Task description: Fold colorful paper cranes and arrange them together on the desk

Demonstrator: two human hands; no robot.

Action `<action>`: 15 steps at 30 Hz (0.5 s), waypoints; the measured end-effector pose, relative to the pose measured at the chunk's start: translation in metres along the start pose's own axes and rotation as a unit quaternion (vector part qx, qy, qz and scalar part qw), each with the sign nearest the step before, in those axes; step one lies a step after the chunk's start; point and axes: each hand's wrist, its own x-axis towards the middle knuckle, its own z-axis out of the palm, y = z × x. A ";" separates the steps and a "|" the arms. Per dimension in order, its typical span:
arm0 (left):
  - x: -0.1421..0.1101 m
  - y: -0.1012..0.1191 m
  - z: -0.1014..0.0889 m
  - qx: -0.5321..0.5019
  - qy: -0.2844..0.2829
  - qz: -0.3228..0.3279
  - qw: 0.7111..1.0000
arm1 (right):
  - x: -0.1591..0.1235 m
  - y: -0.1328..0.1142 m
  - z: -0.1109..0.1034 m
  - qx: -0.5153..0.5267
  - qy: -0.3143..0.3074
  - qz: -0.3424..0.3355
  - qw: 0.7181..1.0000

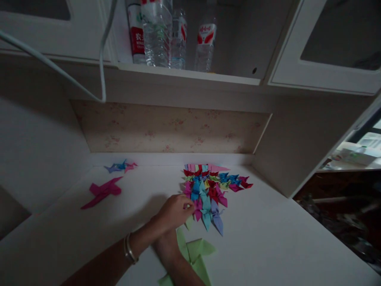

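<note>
My left hand (177, 209), with bangles on its wrist, reaches over the white tabletop. Its fingers are curled and pinched together at the left edge of a group of folded paper cranes. A magenta paper crane (198, 209) is right beside the fingertips; what they hold, if anything, is too small to name. My right hand (166, 239) is crossed beneath the left forearm, its fingers hidden. Under and beside the right forearm lies a large light green folded paper piece (200, 248). A pale green paper tip (189, 222) shows below the left hand.
Teal paper cranes (206, 216) and a lavender crane (217, 218) end the group. A large magenta crane (102, 192) and small cranes (120, 166) lie at left. Above are a cabinet shelf (190, 75) with plastic bottles (206, 39) and a hanging white cable (102, 79).
</note>
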 end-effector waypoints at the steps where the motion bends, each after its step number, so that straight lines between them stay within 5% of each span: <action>1: -0.010 -0.007 -0.006 -0.034 0.012 -0.023 0.999 | -0.001 -0.004 -0.001 0.003 0.001 0.004 1.000; 6: -0.055 -0.040 -0.021 -0.184 0.097 -0.142 0.968 | -0.006 -0.024 -0.001 0.092 -0.005 0.048 0.995; 11: -0.089 -0.070 -0.019 -0.236 0.209 -0.208 0.926 | -0.010 -0.025 0.004 0.065 0.004 0.076 0.995; 15: -0.098 -0.095 -0.013 -0.262 0.205 -0.231 0.915 | -0.009 -0.024 0.006 0.081 -0.005 0.099 0.992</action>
